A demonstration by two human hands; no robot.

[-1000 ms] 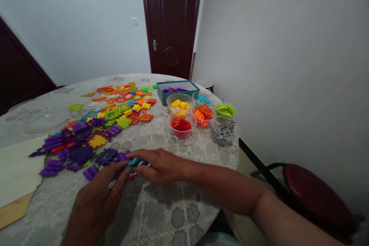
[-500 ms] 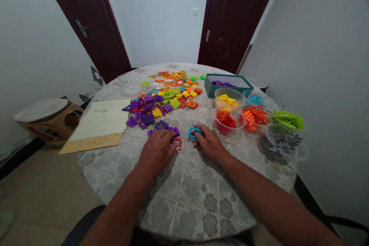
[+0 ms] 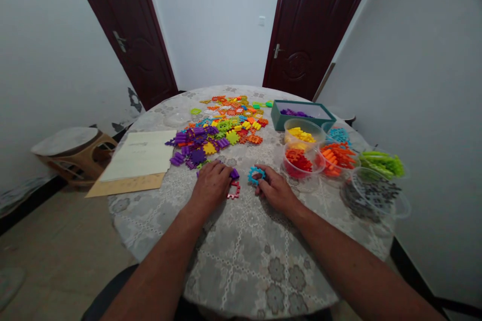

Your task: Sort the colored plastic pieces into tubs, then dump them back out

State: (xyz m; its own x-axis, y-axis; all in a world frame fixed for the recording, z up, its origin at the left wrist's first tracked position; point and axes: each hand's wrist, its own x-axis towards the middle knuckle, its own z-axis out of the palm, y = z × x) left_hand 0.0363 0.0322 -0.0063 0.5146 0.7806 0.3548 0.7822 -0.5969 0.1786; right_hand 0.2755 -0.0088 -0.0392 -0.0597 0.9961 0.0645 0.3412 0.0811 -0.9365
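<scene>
My right hand (image 3: 277,189) holds a blue toothed, ring-shaped building piece (image 3: 251,179) upright between thumb and fingers, just above the tablecloth. My left hand (image 3: 211,183) lies palm down over purple building pieces (image 3: 235,174), its fingers together and curled downward. Its fingertips are hidden, so what they grip cannot be made out. Right beside its thumb, a red square frame piece (image 3: 237,190) with notched edges lies flat. Beyond my left hand spreads a pile of mixed plastic interlocking pieces (image 3: 232,137), purple at the near side, green, yellow and orange farther back.
On the right stand clear tubs of yellow (image 3: 301,135), red (image 3: 298,161), orange (image 3: 338,156), blue, green (image 3: 382,164) and grey pieces (image 3: 376,191). A teal box (image 3: 278,119) with purple pieces is behind them. Paper sheets (image 3: 141,155) lie left on the round table. A stool (image 3: 77,158) stands beyond.
My left hand has shifted off the red frame piece and farther over the purple pieces, so more of the frame shows. My right hand still holds the blue piece. The view has turned slightly left.
</scene>
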